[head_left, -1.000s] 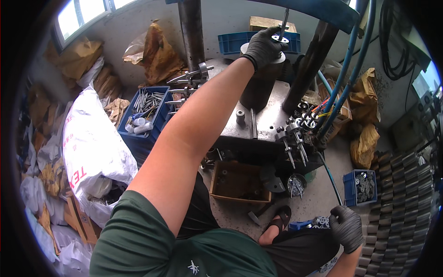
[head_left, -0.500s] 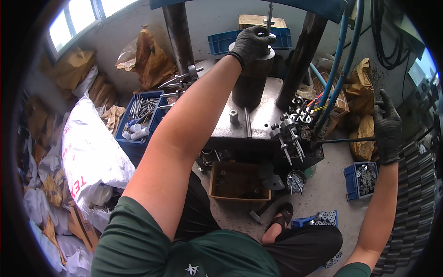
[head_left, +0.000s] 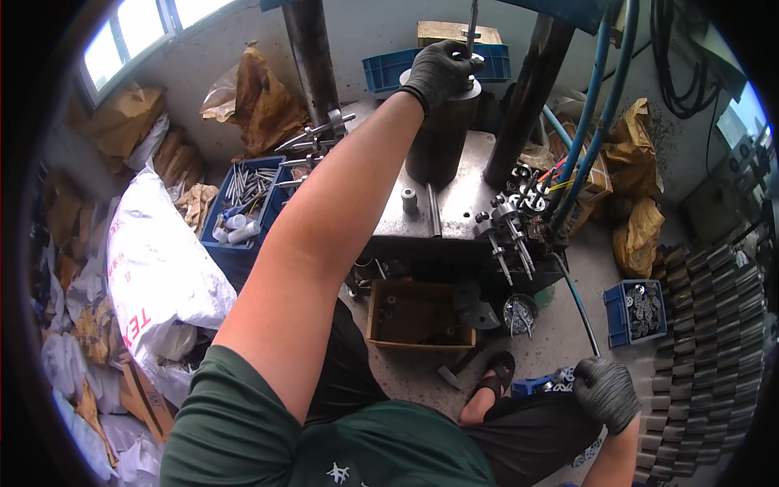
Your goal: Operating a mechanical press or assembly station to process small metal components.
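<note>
My left hand, in a dark glove, reaches over a thick steel cylinder on the press table. Its fingers are closed at a small round metal part on top, at the foot of an upright metal shaft; the fingers partly hide it. My right hand, also gloved, is a fist around the end of a long lever rod that slopes down from the machine's right side. A short metal bushing and a bar are in front of the cylinder.
Shafts with discs crowd the table's right edge; more shafts sit at its left. A blue bin of rods stands left, a blue bin of small discs right. Below are a wooden box and a hammer. Stacked metal pieces line the right.
My right hand has swung down and toward me, closing from spread fingers into a fist. The lever went from nearly level to steeply downward. My left hand has stayed at the cylinder top.
</note>
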`<state>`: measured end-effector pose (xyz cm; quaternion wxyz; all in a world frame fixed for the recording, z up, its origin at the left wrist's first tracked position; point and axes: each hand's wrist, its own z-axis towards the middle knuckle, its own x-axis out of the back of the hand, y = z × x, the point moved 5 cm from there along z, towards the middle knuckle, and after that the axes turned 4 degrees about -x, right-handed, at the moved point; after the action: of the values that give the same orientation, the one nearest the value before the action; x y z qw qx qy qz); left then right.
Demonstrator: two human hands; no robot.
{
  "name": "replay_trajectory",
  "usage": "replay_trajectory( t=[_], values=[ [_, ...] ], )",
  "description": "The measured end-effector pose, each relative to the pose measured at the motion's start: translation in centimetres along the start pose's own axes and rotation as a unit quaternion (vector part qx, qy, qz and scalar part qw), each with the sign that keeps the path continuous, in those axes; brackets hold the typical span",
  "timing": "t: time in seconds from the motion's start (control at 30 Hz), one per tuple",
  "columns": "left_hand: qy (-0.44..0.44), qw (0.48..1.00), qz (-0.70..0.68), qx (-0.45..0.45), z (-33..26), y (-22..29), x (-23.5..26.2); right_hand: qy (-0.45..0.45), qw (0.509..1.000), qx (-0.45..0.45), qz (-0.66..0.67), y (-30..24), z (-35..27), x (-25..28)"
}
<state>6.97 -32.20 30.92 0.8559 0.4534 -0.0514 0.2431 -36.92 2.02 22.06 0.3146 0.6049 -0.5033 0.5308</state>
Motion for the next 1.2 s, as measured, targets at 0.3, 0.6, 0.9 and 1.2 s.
replay_trajectory(
  t=[0.3,0.6,0.9,1.2],
  values=[
    [0.010,0.998,0.058,-0.028,-0.7,1.3,0.5,0.106,0.987,0.003,0.118,1.2,0.9,3.1],
    [0.007,1.000,0.016,-0.013,-0.7,0.9,0.4,0.069,0.990,-0.024,0.120,0.9,0.8,3.2],
    [0.022,0.998,0.049,-0.035,-0.4,0.7,0.2,0.033,0.996,0.017,0.079,1.2,1.1,2.5],
    [-0.006,1.000,0.027,-0.013,-1.0,1.7,0.0,0.259,0.953,0.013,0.157,1.5,1.6,5.9]
  ],
)
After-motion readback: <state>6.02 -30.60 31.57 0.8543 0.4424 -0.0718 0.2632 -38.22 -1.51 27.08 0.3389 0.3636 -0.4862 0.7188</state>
